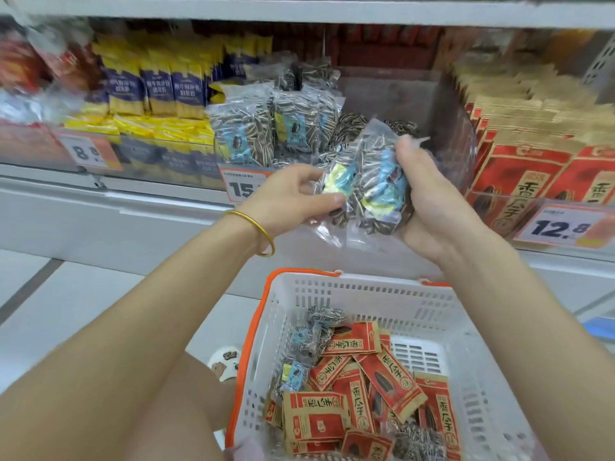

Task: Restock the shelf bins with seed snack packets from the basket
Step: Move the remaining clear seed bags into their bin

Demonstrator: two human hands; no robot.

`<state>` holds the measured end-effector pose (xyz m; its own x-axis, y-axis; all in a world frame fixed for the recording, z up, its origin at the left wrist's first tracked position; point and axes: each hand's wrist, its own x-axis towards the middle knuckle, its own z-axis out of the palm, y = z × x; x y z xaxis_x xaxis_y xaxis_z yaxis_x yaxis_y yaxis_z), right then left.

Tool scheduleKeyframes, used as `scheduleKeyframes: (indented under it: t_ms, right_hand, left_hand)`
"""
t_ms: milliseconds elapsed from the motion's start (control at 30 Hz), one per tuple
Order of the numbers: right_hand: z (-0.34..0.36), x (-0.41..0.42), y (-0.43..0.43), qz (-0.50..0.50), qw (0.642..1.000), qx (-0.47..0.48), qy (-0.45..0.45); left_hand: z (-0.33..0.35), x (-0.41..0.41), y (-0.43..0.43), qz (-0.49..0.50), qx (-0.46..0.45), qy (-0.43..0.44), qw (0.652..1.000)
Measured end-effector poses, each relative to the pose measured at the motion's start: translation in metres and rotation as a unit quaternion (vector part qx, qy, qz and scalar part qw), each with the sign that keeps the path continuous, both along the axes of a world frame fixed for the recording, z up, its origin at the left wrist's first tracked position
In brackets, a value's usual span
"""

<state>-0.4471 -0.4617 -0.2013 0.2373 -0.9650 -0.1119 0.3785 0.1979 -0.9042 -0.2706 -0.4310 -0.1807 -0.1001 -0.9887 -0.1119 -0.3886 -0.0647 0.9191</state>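
Note:
Both hands hold clear sunflower seed packets with blue labels, up in front of the shelf. My right hand grips the bundle from the right and below. My left hand, with a gold bangle at the wrist, pinches the left packet's edge. Just behind them is a clear shelf bin; upright seed packets of the same kind fill its left side, and its right side is mostly bare. Below stands the white basket with orange rim, holding red seed packets and a few clear ones.
Yellow and blue snack packs fill the bin to the left. Red and tan seed boxes fill the bin to the right. Price tags hang on the shelf front. A slipper shows on the light floor left of the basket.

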Motion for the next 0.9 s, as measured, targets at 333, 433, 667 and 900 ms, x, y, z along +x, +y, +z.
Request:
scheduleKeyframes:
  t_ms: [333,433,667,900]
  right_hand:
    - [0.057,0.048,-0.061,0.045,0.997,-0.063,-0.024]
    - [0.054,0.053,-0.073,-0.018,0.994,-0.097,-0.049]
    - [0.030,0.088,-0.079,-0.189,0.894,-0.331,0.234]
    - [0.011,0.098,-0.092,-0.219,0.809,-0.444,0.316]
  left_hand:
    - [0.059,0.008,-0.038,0.011,-0.106,-0.019,0.994]
    - [0.063,0.021,-0.050,0.060,-0.222,-0.218,0.949]
    - [0.051,0.040,-0.072,0.076,-0.293,-0.174,0.937]
    - [0.056,0.053,-0.080,0.006,-0.284,-0.281,0.917]
